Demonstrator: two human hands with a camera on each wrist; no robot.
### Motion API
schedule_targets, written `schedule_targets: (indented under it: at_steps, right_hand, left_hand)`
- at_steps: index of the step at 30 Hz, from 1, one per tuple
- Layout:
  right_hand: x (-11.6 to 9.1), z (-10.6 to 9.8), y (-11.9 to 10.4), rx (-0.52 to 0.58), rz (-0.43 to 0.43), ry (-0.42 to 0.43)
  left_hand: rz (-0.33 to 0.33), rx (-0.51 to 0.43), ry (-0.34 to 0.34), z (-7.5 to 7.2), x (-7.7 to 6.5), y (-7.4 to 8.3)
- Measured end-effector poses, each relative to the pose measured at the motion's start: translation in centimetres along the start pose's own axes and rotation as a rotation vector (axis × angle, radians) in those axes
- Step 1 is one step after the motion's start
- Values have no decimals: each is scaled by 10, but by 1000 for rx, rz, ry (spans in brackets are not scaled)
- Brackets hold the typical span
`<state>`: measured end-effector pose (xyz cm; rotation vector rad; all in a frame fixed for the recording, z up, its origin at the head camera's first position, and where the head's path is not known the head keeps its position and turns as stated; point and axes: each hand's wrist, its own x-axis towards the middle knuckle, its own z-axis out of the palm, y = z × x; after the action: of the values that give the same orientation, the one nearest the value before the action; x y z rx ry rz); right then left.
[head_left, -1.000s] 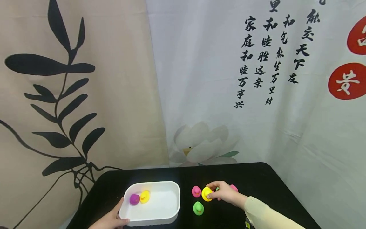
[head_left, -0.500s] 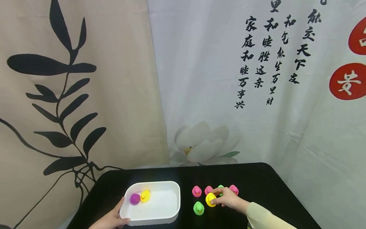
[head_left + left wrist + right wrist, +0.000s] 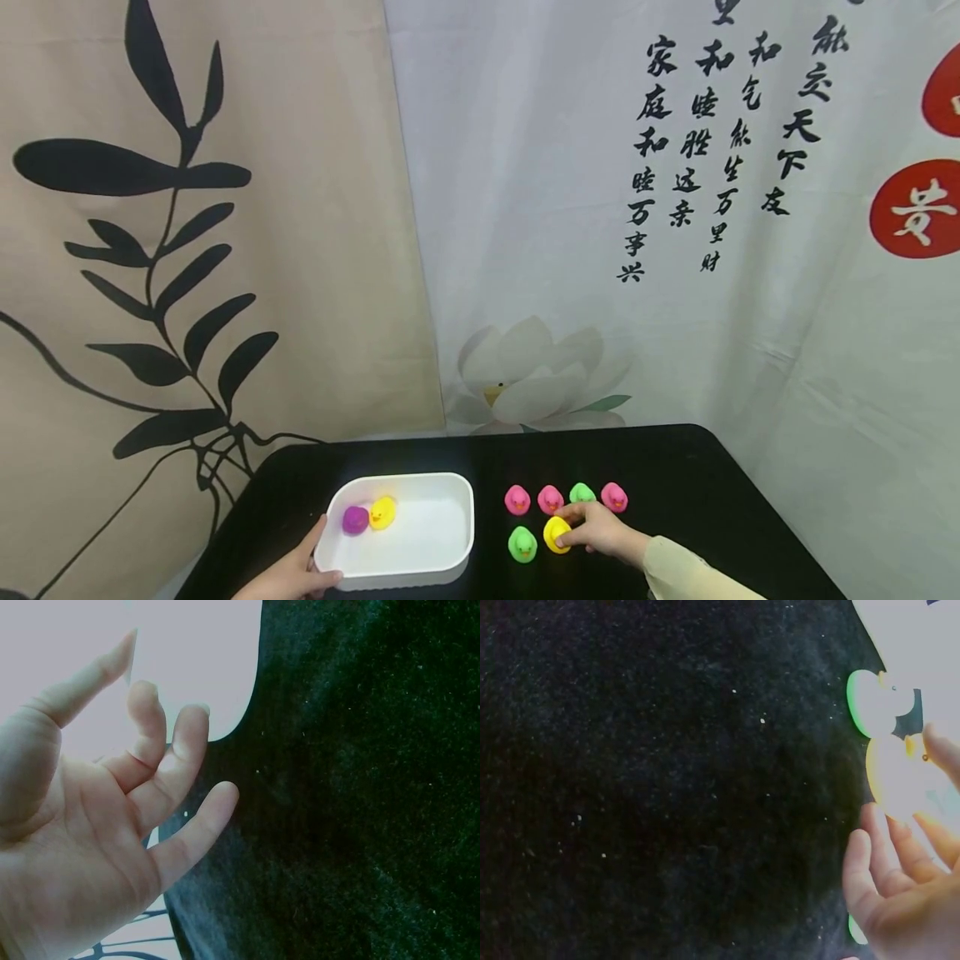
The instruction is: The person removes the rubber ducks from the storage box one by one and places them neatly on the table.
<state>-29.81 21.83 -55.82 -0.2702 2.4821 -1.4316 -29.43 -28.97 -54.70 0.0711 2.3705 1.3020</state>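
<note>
My right hand (image 3: 600,533) pinches a yellow rubber duck (image 3: 553,535) between thumb and fingers, low over the black table. In the right wrist view the same yellow duck (image 3: 892,776) looks washed out by glare beside the hand (image 3: 907,892). A green duck (image 3: 522,544) stands just left of it. Around the left corner of a white plastic tub (image 3: 420,575), my left hand (image 3: 288,575) holds on, thumb at the near side and fingers along the left side. A purple duck-sized toy (image 3: 356,521) and a yellow duck (image 3: 382,512) lie inside the tub.
Behind the right hand runs a row of ducks: a pink one (image 3: 517,500), a second pink one (image 3: 551,499), a green one (image 3: 582,493) and a third pink one (image 3: 614,497). A printed curtain (image 3: 525,250) hangs behind the black table (image 3: 675,467).
My right hand has carried the yellow duck toward me and slightly right, from the back row to beside the front green duck. The left hand and tub have stayed in place.
</note>
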Motion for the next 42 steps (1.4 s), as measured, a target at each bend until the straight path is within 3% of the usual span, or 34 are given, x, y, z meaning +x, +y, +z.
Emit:
schedule_targets:
  at_steps: [6,19,31,36,42]
  right_hand:
    - [0,6,3,-18,5,4]
    - [1,11,8,-47,55,-14]
    - [0,3,-1,-10,180,-82]
    - [8,-7,-20,-12,168,-61]
    - [21,-14,-55,-26,82,-64]
  left_hand:
    - [28,-3,-37,-3,-3,0]
    - [3,11,-12,-3,1,-3]
    - [18,-1,-23,-3,-2,-2]
    - [28,15,-23,-3,-3,1]
    - [38,-10,-37,-3,-3,-1]
